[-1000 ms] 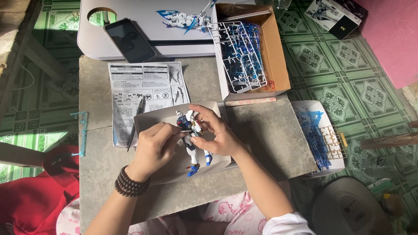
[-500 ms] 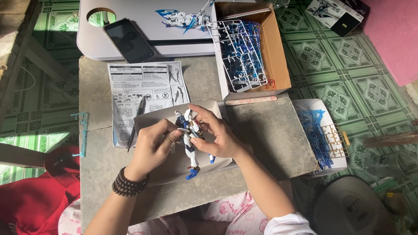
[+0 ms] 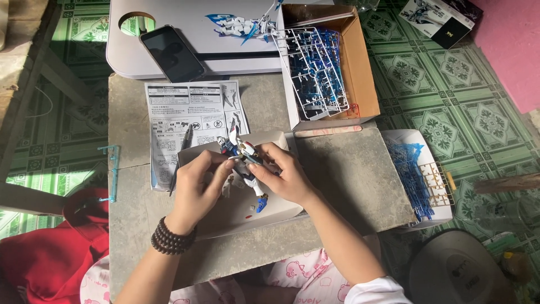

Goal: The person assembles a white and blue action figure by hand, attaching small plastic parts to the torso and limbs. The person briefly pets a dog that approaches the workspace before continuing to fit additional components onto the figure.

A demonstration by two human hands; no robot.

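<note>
A small white, blue and red robot model figure (image 3: 243, 153) is held between both hands over a shallow white cardboard tray (image 3: 270, 211) on a grey stone slab (image 3: 343, 180). My left hand (image 3: 197, 183), with a dark bead bracelet on its wrist, pinches the figure's upper body from the left. From the right, my right hand (image 3: 284, 175) grips its body, the blue-tipped legs pointing down toward me. A tiny red piece (image 3: 249, 216) lies loose in the tray.
A printed instruction sheet (image 3: 194, 115) and a dark pen-like tool (image 3: 181, 157) lie left of the tray. Behind are a phone (image 3: 171, 53), a cardboard box (image 3: 360, 67) of blue and white part frames and a white lid. More frames (image 3: 419, 174) sit at right, red cloth at left.
The figure has been turned and lifted slightly between the fingers; its legs now point lower right. Both hands stayed over the tray.
</note>
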